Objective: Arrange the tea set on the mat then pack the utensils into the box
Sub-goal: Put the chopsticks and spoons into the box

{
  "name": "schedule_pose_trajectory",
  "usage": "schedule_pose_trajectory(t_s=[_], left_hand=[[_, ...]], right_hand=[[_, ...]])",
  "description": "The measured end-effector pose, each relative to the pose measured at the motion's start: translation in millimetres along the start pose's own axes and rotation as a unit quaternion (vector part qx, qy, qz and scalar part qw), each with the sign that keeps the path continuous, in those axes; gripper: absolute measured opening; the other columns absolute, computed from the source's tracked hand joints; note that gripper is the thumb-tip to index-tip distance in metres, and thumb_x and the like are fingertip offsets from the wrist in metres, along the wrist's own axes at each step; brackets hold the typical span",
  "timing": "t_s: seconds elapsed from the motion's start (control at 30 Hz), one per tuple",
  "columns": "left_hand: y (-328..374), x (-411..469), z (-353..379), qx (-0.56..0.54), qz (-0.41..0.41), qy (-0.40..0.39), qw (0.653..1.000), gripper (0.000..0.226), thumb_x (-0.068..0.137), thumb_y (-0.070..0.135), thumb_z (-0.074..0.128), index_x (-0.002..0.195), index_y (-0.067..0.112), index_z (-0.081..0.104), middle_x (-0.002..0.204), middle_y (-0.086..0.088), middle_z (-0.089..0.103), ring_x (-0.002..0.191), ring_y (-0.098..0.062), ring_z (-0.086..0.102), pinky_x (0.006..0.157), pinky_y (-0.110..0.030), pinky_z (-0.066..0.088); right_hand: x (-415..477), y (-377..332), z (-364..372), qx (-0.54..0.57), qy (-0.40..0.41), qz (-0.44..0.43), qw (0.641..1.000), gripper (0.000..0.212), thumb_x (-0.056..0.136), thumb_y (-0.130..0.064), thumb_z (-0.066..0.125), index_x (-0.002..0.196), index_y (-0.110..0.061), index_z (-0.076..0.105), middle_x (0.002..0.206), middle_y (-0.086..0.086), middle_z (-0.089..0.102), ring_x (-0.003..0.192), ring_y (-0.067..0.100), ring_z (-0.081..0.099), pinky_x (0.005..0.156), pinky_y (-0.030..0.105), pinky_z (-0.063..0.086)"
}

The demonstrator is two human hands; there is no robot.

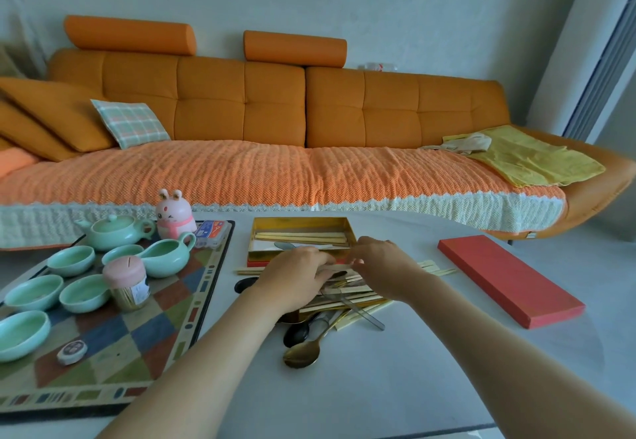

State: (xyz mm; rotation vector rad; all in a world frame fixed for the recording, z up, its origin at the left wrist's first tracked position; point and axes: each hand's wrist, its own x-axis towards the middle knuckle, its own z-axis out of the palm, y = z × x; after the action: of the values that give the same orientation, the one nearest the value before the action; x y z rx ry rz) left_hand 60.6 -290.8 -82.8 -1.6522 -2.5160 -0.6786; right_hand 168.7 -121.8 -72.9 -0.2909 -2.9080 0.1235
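Two hands (296,273) seemingly pinch chopsticks (347,298) over the pale table (395,387), sofa (241,111) behind.

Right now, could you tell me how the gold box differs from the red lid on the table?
The gold box sits open, hollow side up; the red lid lies flat to its right. The box holds chopsticks and a spoon; the lid carries nothing. Both are long rectangles on the white table.

The tea set (70,259) is sitting on the mat (113,345), left; the box (299,222) is lying right of it, utensils (347,304) heaped before it, the lid (509,280) farther right.
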Motion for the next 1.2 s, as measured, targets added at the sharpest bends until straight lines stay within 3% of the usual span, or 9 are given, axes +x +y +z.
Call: schedule_pose_trajectory(t_s=[0.2, 0.37, 0.53, 0.7, 0.9, 1.07, 1.2], left_hand=[[-21, 8, -16, -0.028, -0.051, 0.109, 0.992, 0.027, 0.102, 0.023, 0.049, 0.121, 0.019, 0.067, 0.114, 0.004, 0.065, 0.094, -0.013, 0.061, 0.08, -0.028, 0.049], [-60, 7, -31, -0.034, -0.1, 0.157, 0.982, 0.022, 0.1, 0.024, 0.051, 0.111, 0.023, 0.07, 0.11, 0.006, 0.067, 0.103, -0.015, 0.059, 0.086, -0.036, 0.051], [-77, 13, -27, 0.032, -0.105, 0.191, 0.976, 0.023, 0.099, 0.02, 0.054, 0.115, 0.02, 0.071, 0.112, 0.003, 0.065, 0.11, -0.02, 0.053, 0.089, -0.036, 0.045], [-89, 25, -20, 0.05, -0.096, 0.085, 0.99, 0.041, 0.101, 0.036, 0.047, 0.139, 0.022, 0.054, 0.14, 0.005, 0.053, 0.129, -0.019, 0.043, 0.106, -0.038, 0.034], [-93, 32, -16, 0.06, -0.118, -0.066, 0.989, 0.051, 0.103, 0.05, 0.027, 0.143, 0.027, 0.05, 0.152, 0.008, 0.042, 0.139, -0.019, 0.036, 0.111, -0.041, 0.026], [-94, 36, -15, 0.073, -0.121, -0.088, 0.986, 0.054, 0.101, 0.055, 0.024, 0.138, 0.031, 0.054, 0.148, 0.009, 0.046, 0.134, -0.019, 0.038, 0.106, -0.042, 0.03], [-91, 33, -15, 0.072, -0.113, -0.06, 0.989, 0.054, 0.1, 0.055, 0.028, 0.141, 0.027, 0.052, 0.149, 0.006, 0.046, 0.136, -0.018, 0.038, 0.11, -0.041, 0.029]], right_hand=[[12, -7, -6, 0.072, 0.066, -0.005, 0.995, 0.025, 0.102, -0.02, 0.05, 0.118, -0.022, 0.068, 0.109, -0.006, 0.056, 0.089, 0.017, 0.058, 0.079, 0.033, 0.049], [27, 2, -2, 0.11, 0.097, 0.028, 0.989, 0.03, 0.103, -0.012, 0.045, 0.124, -0.016, 0.067, 0.1, -0.01, 0.053, 0.089, 0.014, 0.055, 0.077, 0.023, 0.04], [54, 4, 6, 0.106, 0.117, 0.057, 0.986, 0.03, 0.101, -0.009, 0.048, 0.12, -0.018, 0.07, 0.104, -0.003, 0.063, 0.09, 0.019, 0.061, 0.078, 0.038, 0.054], [84, 4, 16, 0.056, 0.08, 0.103, 0.99, 0.038, 0.099, -0.004, 0.046, 0.117, -0.026, 0.071, 0.111, -0.001, 0.067, 0.089, 0.021, 0.064, 0.075, 0.037, 0.057], [109, 5, 29, 0.026, 0.057, 0.16, 0.985, 0.042, 0.095, -0.004, 0.049, 0.111, -0.035, 0.073, 0.109, -0.002, 0.07, 0.083, 0.018, 0.066, 0.071, 0.036, 0.061], [111, 7, 29, 0.069, 0.034, 0.145, 0.986, 0.042, 0.095, -0.006, 0.044, 0.113, -0.031, 0.073, 0.108, -0.001, 0.07, 0.072, 0.014, 0.062, 0.068, 0.033, 0.059], [99, 5, 22, 0.091, 0.008, 0.1, 0.991, 0.043, 0.095, -0.011, 0.041, 0.118, -0.03, 0.071, 0.098, -0.007, 0.071, 0.048, 0.003, 0.046, 0.051, 0.013, 0.034]])
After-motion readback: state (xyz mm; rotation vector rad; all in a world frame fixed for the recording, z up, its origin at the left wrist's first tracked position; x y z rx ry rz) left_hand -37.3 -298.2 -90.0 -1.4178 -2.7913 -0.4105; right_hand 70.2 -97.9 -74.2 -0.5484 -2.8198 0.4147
